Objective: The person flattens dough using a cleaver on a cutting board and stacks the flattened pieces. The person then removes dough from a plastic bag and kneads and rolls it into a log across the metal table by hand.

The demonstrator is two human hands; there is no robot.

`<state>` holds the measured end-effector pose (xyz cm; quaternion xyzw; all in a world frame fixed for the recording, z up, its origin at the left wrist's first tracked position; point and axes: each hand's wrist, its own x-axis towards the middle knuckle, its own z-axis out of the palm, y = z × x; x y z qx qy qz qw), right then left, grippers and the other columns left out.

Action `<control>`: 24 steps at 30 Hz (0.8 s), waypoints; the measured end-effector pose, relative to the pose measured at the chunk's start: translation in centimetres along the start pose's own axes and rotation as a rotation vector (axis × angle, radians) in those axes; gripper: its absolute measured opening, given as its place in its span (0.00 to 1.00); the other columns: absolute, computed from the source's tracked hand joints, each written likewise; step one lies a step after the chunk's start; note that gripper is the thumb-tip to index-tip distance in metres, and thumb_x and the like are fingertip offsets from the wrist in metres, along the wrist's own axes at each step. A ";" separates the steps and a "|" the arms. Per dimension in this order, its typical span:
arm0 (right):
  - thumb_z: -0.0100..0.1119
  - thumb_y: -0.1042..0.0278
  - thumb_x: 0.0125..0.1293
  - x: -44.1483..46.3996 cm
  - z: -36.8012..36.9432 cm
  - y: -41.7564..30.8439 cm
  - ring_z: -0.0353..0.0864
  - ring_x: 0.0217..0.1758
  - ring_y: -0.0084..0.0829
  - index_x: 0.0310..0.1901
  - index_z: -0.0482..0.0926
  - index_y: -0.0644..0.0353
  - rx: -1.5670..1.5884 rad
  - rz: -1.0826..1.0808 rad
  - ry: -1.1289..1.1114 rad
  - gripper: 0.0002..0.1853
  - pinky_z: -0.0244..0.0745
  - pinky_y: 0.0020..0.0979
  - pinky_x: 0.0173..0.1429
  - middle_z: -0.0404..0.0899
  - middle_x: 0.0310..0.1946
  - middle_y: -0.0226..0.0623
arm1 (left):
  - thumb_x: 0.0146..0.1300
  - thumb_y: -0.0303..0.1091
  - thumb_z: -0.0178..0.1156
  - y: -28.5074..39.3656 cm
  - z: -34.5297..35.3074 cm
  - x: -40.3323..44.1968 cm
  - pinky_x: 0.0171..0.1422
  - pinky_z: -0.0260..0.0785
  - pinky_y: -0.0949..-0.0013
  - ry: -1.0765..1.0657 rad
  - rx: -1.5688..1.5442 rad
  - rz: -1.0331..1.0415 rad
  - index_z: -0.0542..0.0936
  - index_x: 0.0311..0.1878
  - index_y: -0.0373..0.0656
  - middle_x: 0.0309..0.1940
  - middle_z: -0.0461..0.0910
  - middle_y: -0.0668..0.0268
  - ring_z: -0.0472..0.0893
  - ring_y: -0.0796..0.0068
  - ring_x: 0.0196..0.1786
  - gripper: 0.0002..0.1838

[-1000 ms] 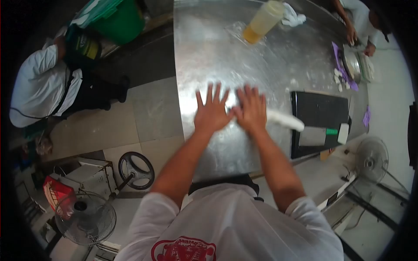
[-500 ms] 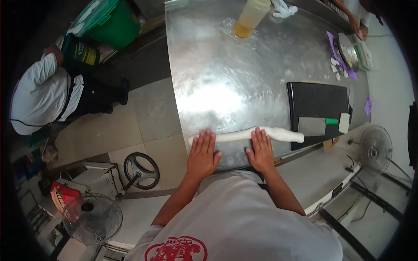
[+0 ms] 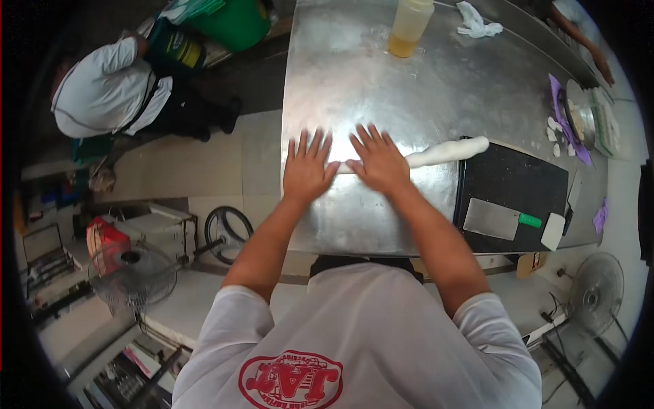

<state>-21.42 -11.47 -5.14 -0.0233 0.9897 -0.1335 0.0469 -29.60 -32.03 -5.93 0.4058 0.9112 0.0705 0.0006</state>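
A long white rope of dough (image 3: 446,151) lies across the metal table (image 3: 354,82). Its thicker right end reaches over the corner of a black board. My left hand (image 3: 308,170) is flat over the left part of the rope, fingers spread, hiding most of that end. Farther right, my right hand (image 3: 381,162) presses palm down on the dough, its fingers also spread. Between my two thumbs a thin stretch of dough shows. Neither hand grips anything.
On the black board (image 3: 518,184) rests a cleaver (image 3: 492,219) with a green handle, beside a white scraper (image 3: 552,231). A squeeze bottle (image 3: 411,27) and a white cloth (image 3: 478,20) stand at the back. One person (image 3: 109,88) is at left; another's arm (image 3: 589,44) shows top right.
Both hands have pushed forward, away from my body, rolling the dough rope with them. Their fingers are spread wider, and the right end of the dough has swung away from me.
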 end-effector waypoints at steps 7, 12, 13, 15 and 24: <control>0.50 0.49 0.75 -14.7 1.8 -3.8 0.56 0.82 0.52 0.74 0.66 0.62 0.283 -0.012 0.020 0.33 0.47 0.54 0.82 0.61 0.77 0.51 | 0.71 0.45 0.55 12.6 -0.9 -11.7 0.82 0.43 0.34 -0.217 -0.363 -0.064 0.64 0.76 0.35 0.78 0.60 0.49 0.57 0.43 0.81 0.36; 0.45 0.47 0.77 -6.1 2.2 0.2 0.52 0.83 0.54 0.76 0.65 0.59 -0.001 0.200 0.167 0.33 0.42 0.59 0.83 0.58 0.78 0.55 | 0.75 0.56 0.43 9.7 1.8 0.7 0.83 0.36 0.35 -0.090 -0.100 -0.201 0.60 0.79 0.38 0.82 0.53 0.51 0.50 0.47 0.84 0.39; 0.43 0.46 0.77 -3.2 0.7 0.9 0.51 0.83 0.55 0.76 0.65 0.58 -0.062 0.275 0.150 0.33 0.41 0.60 0.82 0.57 0.78 0.56 | 0.76 0.57 0.41 8.6 1.4 3.8 0.84 0.33 0.36 -0.089 -0.072 -0.234 0.58 0.80 0.38 0.83 0.51 0.52 0.47 0.48 0.85 0.39; 0.42 0.44 0.77 1.9 -0.7 3.2 0.50 0.83 0.57 0.77 0.64 0.58 -0.059 0.345 0.226 0.35 0.40 0.59 0.83 0.56 0.78 0.59 | 0.76 0.57 0.39 6.9 1.4 8.9 0.85 0.29 0.37 -0.023 -0.108 -0.309 0.54 0.82 0.39 0.84 0.46 0.55 0.43 0.52 0.86 0.40; 0.50 0.40 0.73 1.1 2.4 -0.8 0.50 0.83 0.59 0.75 0.65 0.59 0.304 0.080 0.163 0.38 0.42 0.56 0.84 0.57 0.78 0.54 | 0.69 0.62 0.48 8.4 2.9 2.7 0.85 0.32 0.39 -0.141 -0.159 -0.126 0.48 0.84 0.47 0.84 0.48 0.55 0.46 0.53 0.85 0.47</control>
